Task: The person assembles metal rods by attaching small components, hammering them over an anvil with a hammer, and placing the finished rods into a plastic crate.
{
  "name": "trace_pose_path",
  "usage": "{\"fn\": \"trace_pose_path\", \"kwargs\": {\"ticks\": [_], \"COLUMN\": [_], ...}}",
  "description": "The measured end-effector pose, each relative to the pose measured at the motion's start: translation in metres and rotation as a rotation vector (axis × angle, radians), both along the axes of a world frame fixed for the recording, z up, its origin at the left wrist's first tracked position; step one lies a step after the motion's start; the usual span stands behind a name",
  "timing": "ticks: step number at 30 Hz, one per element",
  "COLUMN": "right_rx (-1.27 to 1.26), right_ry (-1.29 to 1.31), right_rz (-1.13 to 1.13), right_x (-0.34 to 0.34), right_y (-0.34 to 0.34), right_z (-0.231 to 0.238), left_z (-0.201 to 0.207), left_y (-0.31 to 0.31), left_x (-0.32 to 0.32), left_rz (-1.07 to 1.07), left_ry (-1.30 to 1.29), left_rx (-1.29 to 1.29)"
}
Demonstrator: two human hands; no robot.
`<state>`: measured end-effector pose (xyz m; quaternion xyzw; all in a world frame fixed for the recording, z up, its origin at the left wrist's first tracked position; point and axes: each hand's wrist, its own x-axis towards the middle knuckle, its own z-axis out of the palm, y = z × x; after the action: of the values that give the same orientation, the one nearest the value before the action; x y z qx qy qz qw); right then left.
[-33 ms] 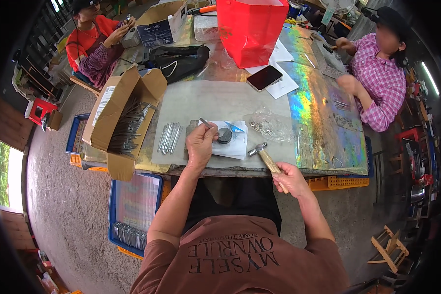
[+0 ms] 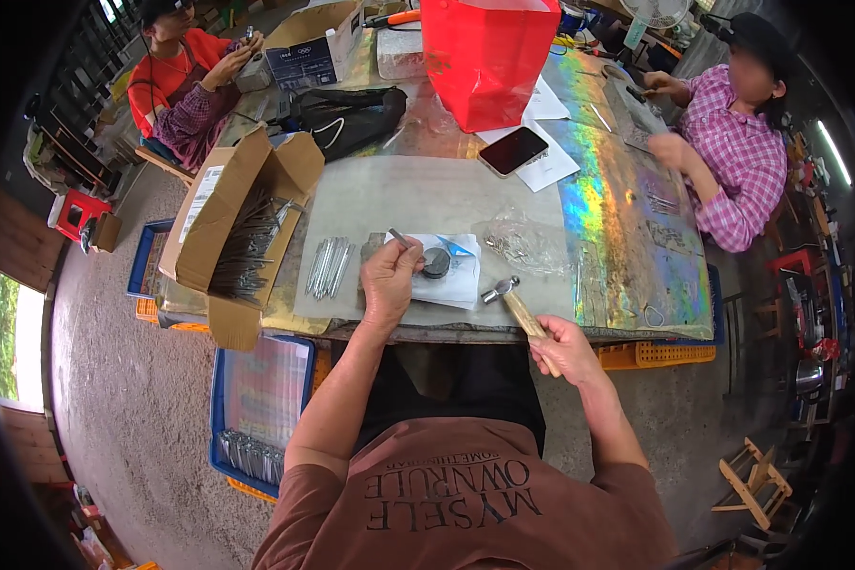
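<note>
My left hand (image 2: 390,282) is closed around a short metal rod (image 2: 400,239), whose end sticks out above the fingers. Right beside it, a round black block (image 2: 435,264) rests on white paper (image 2: 458,291) with a blue mark. In my right hand (image 2: 562,348) is a hammer (image 2: 520,312), gripped by its wooden handle, its metal head pointing toward the paper and apart from the block. A row of thin metal rods (image 2: 329,269) lies left of my left hand. Small metal pieces sit on a clear plastic bag (image 2: 522,239) beyond the hammer.
An open cardboard box (image 2: 192,228) full of thin metal rods stands at the left. Farther back are a black bag (image 2: 361,119), a phone (image 2: 513,152) and a red bag (image 2: 489,62). Two co-workers sit across the table. A blue crate (image 2: 220,408) stands below the table edge.
My hands, the rod and the hammer have stayed put. The right co-worker's nearer hand has shifted slightly up and left.
</note>
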<state>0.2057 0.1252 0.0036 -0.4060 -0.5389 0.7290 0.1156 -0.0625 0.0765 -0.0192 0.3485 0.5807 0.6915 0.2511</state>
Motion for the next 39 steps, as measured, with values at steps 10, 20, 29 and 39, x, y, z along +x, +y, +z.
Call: {"fn": "trace_pose_path", "kwargs": {"ticks": [10,20,29,39], "right_rx": [0.412,1.324,1.480,1.731], "right_ry": [0.051,0.107,-0.061,0.089], "right_rz": [0.081,0.217,0.260,0.086], "right_x": [-0.021,-0.065,-0.068,-0.070], "right_y": [-0.009,-0.001,0.001,-0.010], "right_z": [0.065,0.142,0.132,0.158], "left_z": [0.022,0.025,0.021,0.019], "left_y": [-0.002,-0.002,0.002,0.002], "left_x": [-0.001,0.001,0.005,0.003], "left_rz": [-0.035,-0.025,0.002,-0.030], "left_ry": [0.577,0.662,0.729,0.704], "left_rx": [-0.021,0.022,0.018,0.058]}}
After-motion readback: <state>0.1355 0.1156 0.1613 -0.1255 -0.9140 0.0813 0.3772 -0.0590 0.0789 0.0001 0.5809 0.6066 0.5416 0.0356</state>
